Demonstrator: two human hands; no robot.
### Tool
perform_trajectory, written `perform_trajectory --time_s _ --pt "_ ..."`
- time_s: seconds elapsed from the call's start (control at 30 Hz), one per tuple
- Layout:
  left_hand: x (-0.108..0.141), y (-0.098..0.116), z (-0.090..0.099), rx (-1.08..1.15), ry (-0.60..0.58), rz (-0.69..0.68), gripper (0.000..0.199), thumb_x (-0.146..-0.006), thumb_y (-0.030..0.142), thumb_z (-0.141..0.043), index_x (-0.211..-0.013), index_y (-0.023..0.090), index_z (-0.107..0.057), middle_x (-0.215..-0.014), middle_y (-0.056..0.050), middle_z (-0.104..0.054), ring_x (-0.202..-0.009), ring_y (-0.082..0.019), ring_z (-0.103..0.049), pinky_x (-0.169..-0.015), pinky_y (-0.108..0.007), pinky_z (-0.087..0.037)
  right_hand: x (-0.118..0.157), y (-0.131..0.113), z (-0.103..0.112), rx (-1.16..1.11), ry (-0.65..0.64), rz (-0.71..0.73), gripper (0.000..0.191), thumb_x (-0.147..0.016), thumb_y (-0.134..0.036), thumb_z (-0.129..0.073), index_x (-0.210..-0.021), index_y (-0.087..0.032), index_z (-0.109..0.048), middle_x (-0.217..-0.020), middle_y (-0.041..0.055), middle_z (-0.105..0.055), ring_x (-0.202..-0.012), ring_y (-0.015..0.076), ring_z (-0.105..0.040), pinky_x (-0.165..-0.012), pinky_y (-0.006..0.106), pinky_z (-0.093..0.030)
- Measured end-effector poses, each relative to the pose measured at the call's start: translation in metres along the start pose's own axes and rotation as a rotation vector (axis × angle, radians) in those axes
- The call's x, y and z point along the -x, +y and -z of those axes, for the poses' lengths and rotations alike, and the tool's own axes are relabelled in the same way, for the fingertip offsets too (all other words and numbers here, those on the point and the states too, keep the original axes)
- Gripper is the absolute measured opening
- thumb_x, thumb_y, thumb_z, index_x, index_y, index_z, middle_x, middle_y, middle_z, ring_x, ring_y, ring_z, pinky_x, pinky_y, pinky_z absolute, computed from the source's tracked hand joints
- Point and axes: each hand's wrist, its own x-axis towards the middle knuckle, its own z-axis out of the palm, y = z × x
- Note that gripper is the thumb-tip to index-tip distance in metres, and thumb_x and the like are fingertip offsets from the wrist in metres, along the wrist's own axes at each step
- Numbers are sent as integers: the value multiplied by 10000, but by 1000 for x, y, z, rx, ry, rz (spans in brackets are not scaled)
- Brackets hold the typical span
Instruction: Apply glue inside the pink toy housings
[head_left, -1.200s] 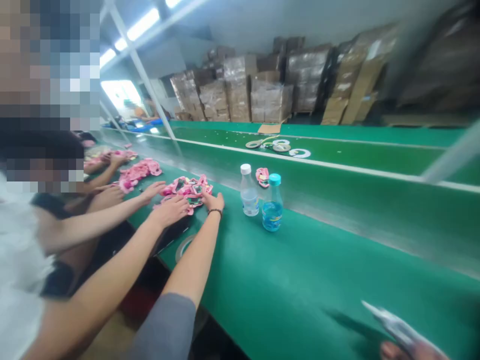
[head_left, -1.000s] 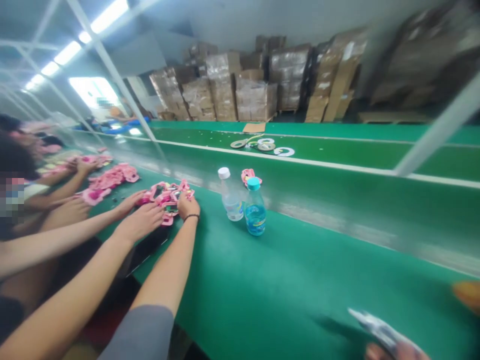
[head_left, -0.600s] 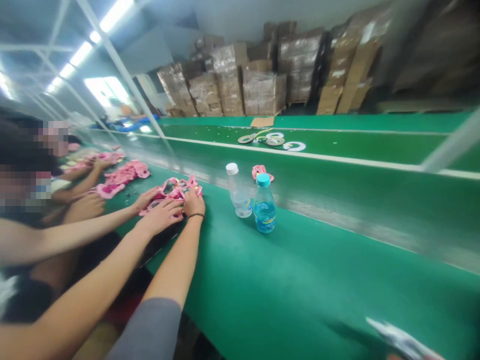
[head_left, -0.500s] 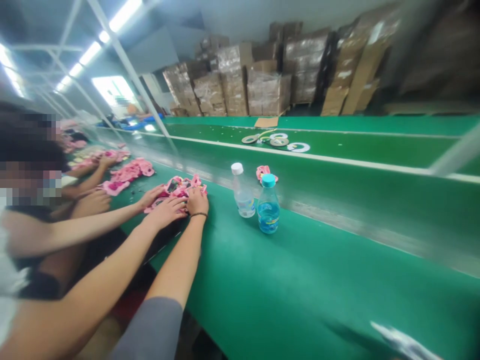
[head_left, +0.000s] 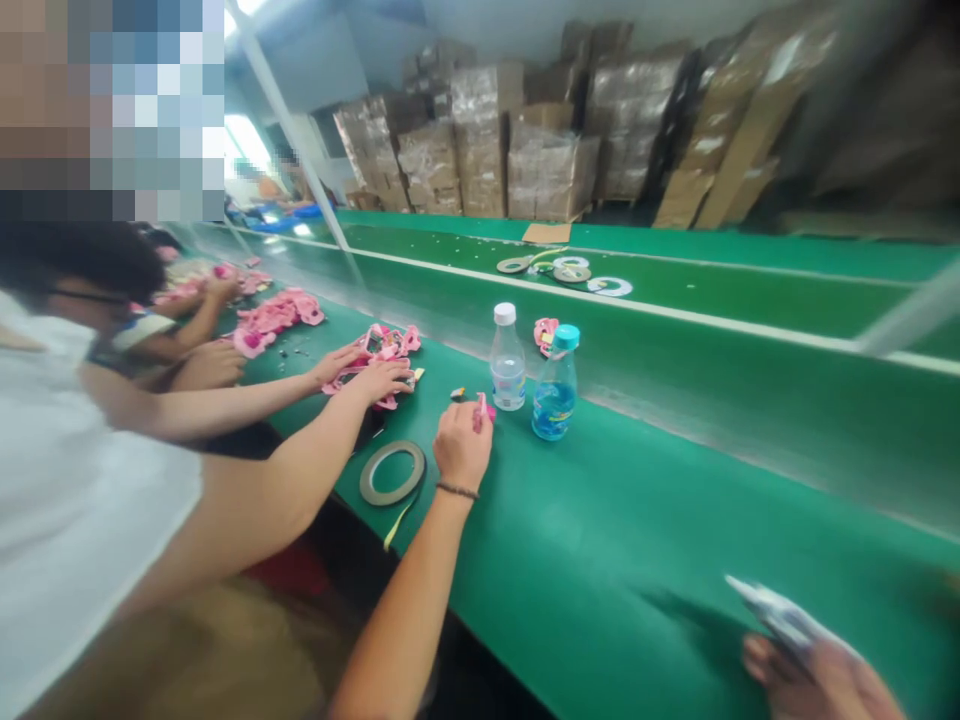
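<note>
Head view: the person's left hand (head_left: pixel 461 447), a dark bracelet at its wrist, sits over the green bench (head_left: pixel 600 520), its fingers (head_left: pixel 469 425) bunched and seemingly pinching a small pink piece (head_left: pixel 480 412). The right hand (head_left: pixel 821 682) lies low in the corner of the frame, fingers curled beneath a blurred silvery strip (head_left: pixel 784 615) — the grip itself cannot be made out. A careless swing of the left hand could tip the blue-capped bottle (head_left: pixel 555 405) or the white-capped bottle (head_left: pixel 508 365), both just beyond it, and so small a piece could slip from a loose pinch. A dark tape roll (head_left: pixel 366 476) lies near the bench's front edge; open green room runs rightward — leftward, a co-worker's hand (head_left: pixel 379 380) crowds a pink tangle (head_left: pixel 386 345).
</note>
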Motion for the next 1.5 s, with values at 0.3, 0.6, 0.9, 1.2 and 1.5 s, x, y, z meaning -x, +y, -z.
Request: perform_trajectory --time_s 0.3,0.6,0.9,1.2,1.5 --pt "142 91 19 299 -164 -261 100 -944 221 -551 -973 220 -647 -941 -84 -685 -907 -239 -657 -795 -383 -553 35 -33 -72 -352 -54 -257 257 -734 -430 -728 -927 -264 -690 -954 56 -726 -776 192 -702 -659 367 -588" --pt "176 116 37 533 -325 -453 270 -937 199 -556 -1204 206 -596 -1154 -113 -639 -1088 -237 -619 -942 -372 -547 20 -21 -112 -462 127 -144 330 -803 -494 -656 -938 -211 -555 -842 7 -732 -790 155 -718 -752 315 -585" --pt "143 66 29 594 -701 97 941 -743 527 -763 -1484 154 -319 -1276 -181 -595 -1180 -327 -587 -977 -477 -498 7 -15 -147 -263 55 26 382 -826 -574 -586 -929 -212 -525 -838 -5 -709 -760 157 -702 -700 292 -575" --pt "151 93 28 1367 -622 793 517 -809 513 -712 -1169 209 -499 -1133 -96 -663 -996 -252 -685 -784 -392 -601 5 -43 -147 -304 -50 -5 414 -838 -610 -600 -962 -239 -465 -761 -28 -697 -588 139 -689 -499 221 -534" --pt "152 98 37 1646 -901 1048 407 -941 552 -433 -953 250 -706 -1075 -65 -730 -1070 -326 -671 -797 -520 -589 -1 -81 -131 -50 -339 144 330 -893 -568 -550 -979 -251 -511 -726 -52 -640 -565 126 -658 -509 221 -525"
